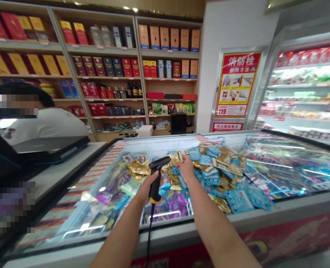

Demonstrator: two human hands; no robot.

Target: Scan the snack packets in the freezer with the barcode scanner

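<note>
My left hand (148, 188) is wrapped round the handle of a black barcode scanner (155, 182) with yellow trim at its base. A cable runs down from it past the freezer's front edge. The scanner's head points right, toward a small gold packet (176, 158) that my right hand (186, 167) pinches at its right end. Right of that hand lies a heap of blue packets (211, 175) and gold packets (225, 154) on the glass top. More gold packets (139, 166) lie to the left of the scanner. Purple packages (176, 206) show lower down, through the glass.
A glass-topped chest freezer (78, 203) spans the front. To its left stands a counter (53, 176) with a dark flat device (53, 147), and a person in a white top (47, 124) is behind it. Shelves of boxed goods (109, 67) line the back; a lit fridge (307, 85) stands right.
</note>
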